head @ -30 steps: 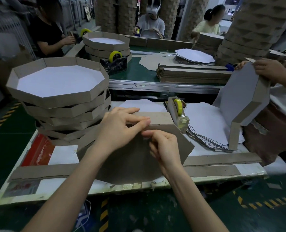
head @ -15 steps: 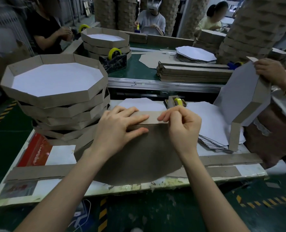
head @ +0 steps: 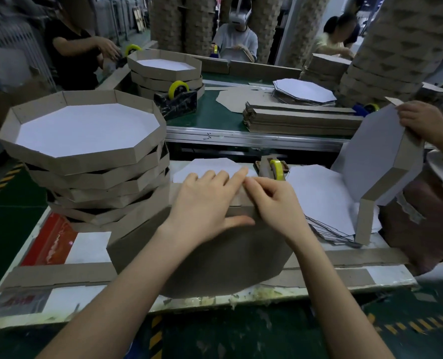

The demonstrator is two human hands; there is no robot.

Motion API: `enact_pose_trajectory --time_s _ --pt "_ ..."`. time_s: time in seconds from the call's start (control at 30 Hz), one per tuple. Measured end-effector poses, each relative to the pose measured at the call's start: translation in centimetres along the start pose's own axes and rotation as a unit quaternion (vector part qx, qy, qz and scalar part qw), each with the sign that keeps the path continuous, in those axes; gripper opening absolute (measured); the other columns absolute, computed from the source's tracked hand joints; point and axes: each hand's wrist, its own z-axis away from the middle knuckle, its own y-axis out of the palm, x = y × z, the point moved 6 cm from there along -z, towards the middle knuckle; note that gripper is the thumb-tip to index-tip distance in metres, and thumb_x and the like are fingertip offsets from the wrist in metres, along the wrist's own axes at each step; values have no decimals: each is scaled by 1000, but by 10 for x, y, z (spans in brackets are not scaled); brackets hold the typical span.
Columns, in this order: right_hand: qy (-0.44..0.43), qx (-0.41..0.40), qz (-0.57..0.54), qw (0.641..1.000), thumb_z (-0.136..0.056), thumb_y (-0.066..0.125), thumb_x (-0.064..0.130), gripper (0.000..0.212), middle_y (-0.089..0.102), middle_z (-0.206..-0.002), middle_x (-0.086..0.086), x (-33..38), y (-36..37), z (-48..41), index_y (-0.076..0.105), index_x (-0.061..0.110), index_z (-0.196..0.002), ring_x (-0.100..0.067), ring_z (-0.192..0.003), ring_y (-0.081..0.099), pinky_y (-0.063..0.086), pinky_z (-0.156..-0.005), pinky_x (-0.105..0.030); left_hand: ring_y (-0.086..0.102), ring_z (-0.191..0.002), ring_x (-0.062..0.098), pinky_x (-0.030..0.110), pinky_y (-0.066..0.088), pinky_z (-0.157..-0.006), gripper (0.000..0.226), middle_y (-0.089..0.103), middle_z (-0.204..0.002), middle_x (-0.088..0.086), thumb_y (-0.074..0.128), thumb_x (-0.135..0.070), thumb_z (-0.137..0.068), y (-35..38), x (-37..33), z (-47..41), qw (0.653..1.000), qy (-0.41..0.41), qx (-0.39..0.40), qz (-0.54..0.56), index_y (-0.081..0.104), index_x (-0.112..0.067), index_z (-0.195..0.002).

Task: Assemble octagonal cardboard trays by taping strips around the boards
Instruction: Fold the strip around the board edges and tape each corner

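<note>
An octagonal board (head: 215, 260) lies brown side up at the table's front edge, partly overhanging it. A cardboard strip (head: 142, 216) is wrapped along its left and far edges. My left hand (head: 207, 203) presses flat on the far strip section, fingers straight and thumb stretched along the fold. My right hand (head: 274, 203) is beside it, fingers curled, pinching what looks like a piece of clear tape at the strip's top edge, next to my left index fingertip. The yellow tape dispenser (head: 273, 169) stands just behind my right hand.
A tall stack of finished trays (head: 85, 164) fills the table's left side. White boards (head: 324, 198) are piled at the right. Loose strips (head: 59, 274) lie along the front edge. At the right, another person's hand (head: 422, 120) holds an upright tray (head: 381, 156).
My right hand went from the board up to the dispenser, then came back down to the strip's edge beside my left fingertips. My left hand stayed pressed on the strip.
</note>
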Motion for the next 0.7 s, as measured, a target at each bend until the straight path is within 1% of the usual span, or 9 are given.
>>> enact_pose_trajectory --time_s 0.03,0.1,0.17,0.27,0.33,0.43,0.53,0.6,0.7 --pt "-1 3 -7 1000 -102 53 22 34 58 -60 21 -1 -3 -1 69 28 -73 3 -63 52 36 -60 -16 52 -120 21 39 43 -95 96 54 -131 -2 35 -85 -75 3 -3 -5 1000 7 16 -10 20 -26 -150" --pt "5 38 -24 999 -104 49 24 30 68 -76 18 -5 -7 -1 75 21 -91 4 -75 58 41 -67 -12 56 -113 20 36 46 -88 92 57 -125 -4 36 -85 -74 6 -3 -7 1000 18 17 -19 31 -26 -143" --pt "25 130 -74 988 -105 44 26 29 72 -96 22 -10 -6 1 72 22 -113 7 -93 63 45 -78 -8 58 -109 18 34 46 -81 96 59 -122 -5 28 -87 -71 3 0 0 999 26 9 -32 34 -25 -144" --pt "76 242 -102 962 -101 39 46 40 72 -107 11 -14 -1 1 65 29 -126 -4 -104 67 52 -87 -16 63 -100 17 32 48 -72 105 63 -117 -6 18 -89 -69 -7 11 18 998 30 -31 -43 35 -22 -148" --pt "73 270 -62 958 -97 38 53 43 73 -104 6 -9 -1 -4 68 29 -117 -9 -101 68 52 -93 -21 65 -92 18 34 52 -67 104 67 -111 -4 22 -89 -71 -14 23 31 998 17 -54 6 44 -20 -145" --pt "22 311 -42 949 -100 49 41 30 72 -93 8 9 7 -12 73 23 -101 -9 -91 67 54 -89 -24 65 -90 19 36 54 -65 98 67 -111 -3 30 -86 -73 -18 44 52 991 -23 -78 107 47 -19 -144" --pt "24 347 -39 937 -92 57 47 35 74 -95 8 22 18 -19 78 21 -101 -16 -92 67 56 -89 -36 63 -96 21 37 53 -71 96 66 -115 -1 39 -83 -73 -12 60 74 976 -60 -99 183 46 -19 -144" --pt "33 392 3 919 -88 58 51 35 74 -92 7 24 28 -21 78 23 -96 -16 -90 66 55 -90 -42 62 -100 23 42 54 -76 97 64 -118 1 40 -84 -72 -3 68 88 968 -80 -97 217 46 -19 -144" --pt "34 437 66 896 -84 59 56 39 70 -81 7 23 39 -19 75 21 -91 -7 -76 63 52 -75 -31 61 -100 23 45 54 -74 97 64 -117 1 41 -85 -73 6 85 108 955 -109 -106 253 46 -18 -143"
